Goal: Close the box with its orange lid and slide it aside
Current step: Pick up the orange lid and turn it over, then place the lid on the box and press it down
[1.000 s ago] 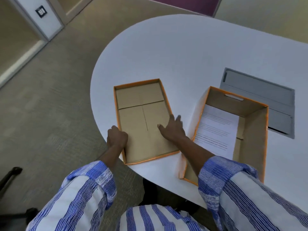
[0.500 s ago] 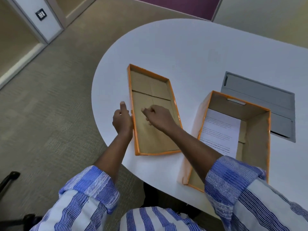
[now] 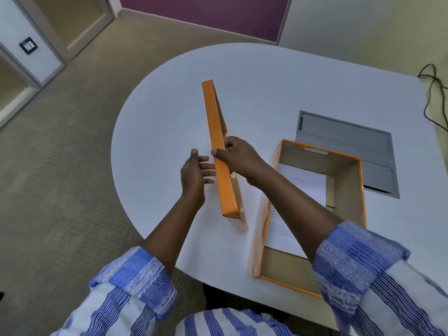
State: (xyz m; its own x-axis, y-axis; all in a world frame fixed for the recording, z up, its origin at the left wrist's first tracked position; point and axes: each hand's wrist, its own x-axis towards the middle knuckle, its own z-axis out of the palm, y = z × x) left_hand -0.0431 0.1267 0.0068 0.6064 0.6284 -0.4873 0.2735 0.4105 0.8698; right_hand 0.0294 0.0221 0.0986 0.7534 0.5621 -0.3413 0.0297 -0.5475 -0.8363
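The orange lid (image 3: 216, 141) stands on its long edge above the white table (image 3: 266, 76), its orange side rim facing up and its brown inside turned right. My right hand (image 3: 238, 157) grips the rim near its middle, thumb on the orange side. My left hand (image 3: 196, 173) is just left of the lid with spread fingers touching its outer face. The open box (image 3: 349, 190), orange-edged with a brown inside, sits to the right with a printed sheet of paper (image 3: 300, 187) in it.
A grey cable hatch (image 3: 344, 141) is set into the table behind the box. A black cable (image 3: 431, 93) lies at the far right edge. The table's curved edge runs to the left above carpet. My striped sleeves fill the bottom.
The lid lay flat on the table with its inside up; it has been tipped up onto its edge and lifted. My right hand moved from its inside to gripping its rim.
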